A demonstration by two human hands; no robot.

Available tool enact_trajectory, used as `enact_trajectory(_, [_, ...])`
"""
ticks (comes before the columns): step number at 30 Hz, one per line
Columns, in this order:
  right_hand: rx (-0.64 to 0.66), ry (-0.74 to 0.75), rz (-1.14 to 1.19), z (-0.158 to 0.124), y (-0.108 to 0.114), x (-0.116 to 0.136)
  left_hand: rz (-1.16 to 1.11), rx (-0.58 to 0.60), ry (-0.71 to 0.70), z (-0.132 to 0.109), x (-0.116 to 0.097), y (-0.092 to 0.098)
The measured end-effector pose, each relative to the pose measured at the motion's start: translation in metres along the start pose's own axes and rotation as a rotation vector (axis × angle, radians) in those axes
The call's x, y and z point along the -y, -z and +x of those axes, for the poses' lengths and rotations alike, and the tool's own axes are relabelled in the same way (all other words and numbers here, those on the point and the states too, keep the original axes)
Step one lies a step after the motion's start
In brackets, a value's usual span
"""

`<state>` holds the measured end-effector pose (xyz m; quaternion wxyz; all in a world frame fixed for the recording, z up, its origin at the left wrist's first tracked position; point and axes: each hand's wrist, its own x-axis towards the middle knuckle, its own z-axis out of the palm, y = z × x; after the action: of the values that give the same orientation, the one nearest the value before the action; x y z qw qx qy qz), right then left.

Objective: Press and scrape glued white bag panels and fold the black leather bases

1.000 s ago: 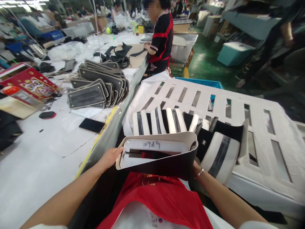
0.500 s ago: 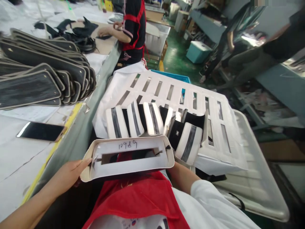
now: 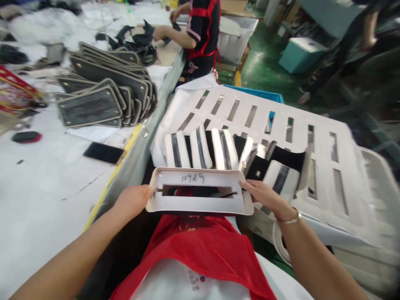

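Observation:
In front of my red apron, both hands hold a shallow cream-rimmed, tray-shaped piece (image 3: 200, 205). A white face with a long cut-out slot and handwritten marks lies inside its rim. My left hand (image 3: 133, 202) grips the left end, with the thumb on the rim. My right hand (image 3: 265, 196) pinches the right end, thumb on top; the fingers underneath are hidden. Just beyond the piece stand several white curved pieces with a dark stripe (image 3: 200, 148) and black parts between them. They rest on a white slotted board (image 3: 240, 110).
On the left table (image 3: 56, 179) lie a stack of dark, light-edged panels (image 3: 93, 104) and a phone (image 3: 104, 153). A co-worker in black and red (image 3: 203, 37) handles dark pieces at the far side. A teal box (image 3: 301, 54) sits on the green floor.
My right hand has come up from beneath onto the right end of the piece. The piece is more level now. The view has swung left.

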<state>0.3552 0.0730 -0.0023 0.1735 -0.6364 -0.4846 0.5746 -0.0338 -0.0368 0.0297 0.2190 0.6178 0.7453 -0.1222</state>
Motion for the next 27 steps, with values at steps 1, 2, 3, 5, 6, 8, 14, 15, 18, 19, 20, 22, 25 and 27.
enact_trajectory(1, [-0.037,0.080,-0.191,-0.002,0.001,0.001,0.028,-0.007,0.003,-0.001,-0.003,0.001])
enact_trajectory(2, [-0.066,0.161,-0.393,-0.005,0.000,0.002,0.042,-0.017,0.012,-0.002,-0.006,0.001])
enact_trajectory(3, [-0.098,0.237,-0.597,-0.009,-0.002,0.003,0.046,-0.031,0.023,-0.003,-0.007,0.000])
enact_trajectory(5, [-0.126,0.334,-0.940,-0.018,-0.011,0.004,0.036,-0.063,0.037,-0.005,-0.007,-0.002])
enact_trajectory(6, [-0.106,0.366,-1.092,-0.023,-0.015,0.004,0.032,-0.084,0.040,-0.006,-0.006,-0.004])
enact_trajectory(8, [-0.061,0.401,-1.323,-0.034,-0.021,0.001,0.036,-0.128,0.044,-0.007,-0.006,-0.006])
enact_trajectory(14, [-0.086,0.365,-1.379,-0.054,-0.024,-0.008,0.053,-0.145,0.041,0.003,-0.012,0.004])
enact_trajectory(15, [-0.102,0.355,-1.364,-0.054,-0.024,-0.007,0.048,-0.129,0.033,0.005,-0.012,0.007])
enact_trajectory(18, [-0.150,0.255,-1.266,-0.051,-0.025,-0.002,0.021,-0.077,0.020,0.009,-0.013,0.013])
enact_trajectory(19, [-0.153,0.217,-1.231,-0.048,-0.025,0.000,0.008,-0.061,0.020,0.009,-0.012,0.013])
enact_trajectory(20, [-0.150,0.191,-1.203,-0.046,-0.025,0.001,-0.008,-0.046,0.021,0.009,-0.012,0.013])
enact_trajectory(22, [-0.136,0.188,-1.180,-0.042,-0.025,0.003,-0.048,-0.014,0.024,0.008,-0.011,0.013])
enact_trajectory(25, [-0.116,0.222,-1.237,-0.039,-0.025,0.005,-0.129,0.049,0.038,0.005,-0.011,0.014])
enact_trajectory(27, [-0.107,0.248,-1.299,-0.040,-0.024,0.006,-0.194,0.100,0.067,0.006,-0.011,0.017])
